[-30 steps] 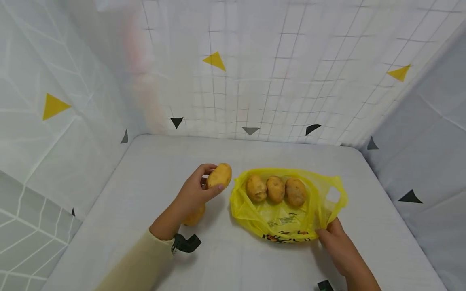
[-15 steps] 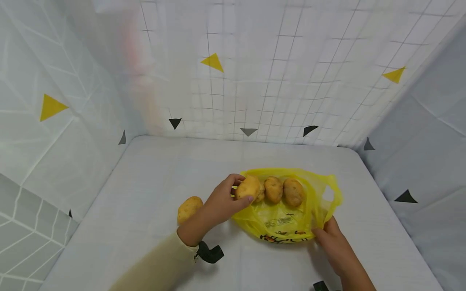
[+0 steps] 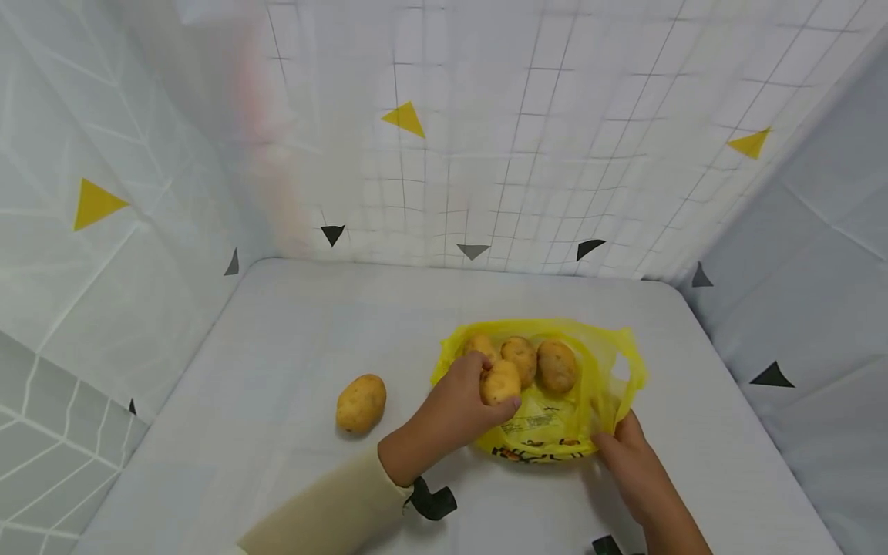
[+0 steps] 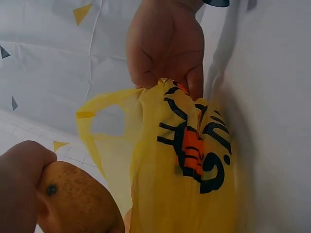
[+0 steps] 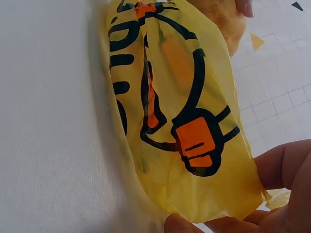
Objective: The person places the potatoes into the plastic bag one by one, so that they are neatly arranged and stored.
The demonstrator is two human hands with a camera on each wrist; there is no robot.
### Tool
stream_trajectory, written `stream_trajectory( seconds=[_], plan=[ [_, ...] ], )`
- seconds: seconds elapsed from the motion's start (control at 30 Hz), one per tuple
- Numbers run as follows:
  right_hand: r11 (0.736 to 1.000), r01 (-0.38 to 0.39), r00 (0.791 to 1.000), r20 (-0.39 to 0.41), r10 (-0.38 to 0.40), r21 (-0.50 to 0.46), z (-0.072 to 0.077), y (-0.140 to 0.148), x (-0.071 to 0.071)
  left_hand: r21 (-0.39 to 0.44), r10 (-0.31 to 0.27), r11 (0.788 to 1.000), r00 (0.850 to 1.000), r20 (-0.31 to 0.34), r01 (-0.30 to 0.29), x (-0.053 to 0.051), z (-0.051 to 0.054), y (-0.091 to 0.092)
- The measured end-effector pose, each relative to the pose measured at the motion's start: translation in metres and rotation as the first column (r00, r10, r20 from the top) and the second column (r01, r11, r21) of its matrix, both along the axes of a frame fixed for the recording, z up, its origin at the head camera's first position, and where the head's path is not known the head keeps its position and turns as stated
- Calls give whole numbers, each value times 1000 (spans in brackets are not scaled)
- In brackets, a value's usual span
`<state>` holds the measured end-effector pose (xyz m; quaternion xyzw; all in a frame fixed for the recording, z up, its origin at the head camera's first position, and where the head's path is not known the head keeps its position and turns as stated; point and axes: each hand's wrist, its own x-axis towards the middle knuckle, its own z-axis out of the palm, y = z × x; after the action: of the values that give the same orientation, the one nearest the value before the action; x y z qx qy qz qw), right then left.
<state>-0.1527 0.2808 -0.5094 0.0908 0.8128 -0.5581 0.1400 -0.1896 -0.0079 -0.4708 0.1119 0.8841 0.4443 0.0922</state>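
My left hand (image 3: 454, 407) grips a potato (image 3: 500, 382) over the left part of the open yellow bag (image 3: 562, 432). Inside the bag, three other potatoes (image 3: 556, 366) lie in a row behind it. The bag's near right edge is pinched by my right hand (image 3: 637, 469). In the left wrist view the gripped potato (image 4: 80, 201) is beside the bag's printed side (image 4: 160, 184). The right wrist view shows fingers and thumb of my right hand (image 5: 286, 189) on the bag's rim (image 5: 209, 211).
Another potato (image 3: 361, 404) lies on the white table (image 3: 291, 324), left of the bag. White sheets with yellow and black triangles stand behind and at both sides of the table.
My left hand has carried its potato rightward from beside the bag to over its inside. The loose potato on the left is now fully uncovered. My right hand keeps its hold on the bag.
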Motion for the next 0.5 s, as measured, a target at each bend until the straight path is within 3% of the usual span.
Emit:
stream_trajectory(
  seconds=[0.27, 0.5],
  plan=[
    [1000, 3, 1000, 0, -3, -18, 2, -1, 0, -51, -39, 998, 995, -89, 35, -3, -7, 13],
    [1000, 4, 1000, 18, -4, -29, 0, -3, 2, -134, -41, 991, 996, -83, 29, 4, -14, 20]
  ],
)
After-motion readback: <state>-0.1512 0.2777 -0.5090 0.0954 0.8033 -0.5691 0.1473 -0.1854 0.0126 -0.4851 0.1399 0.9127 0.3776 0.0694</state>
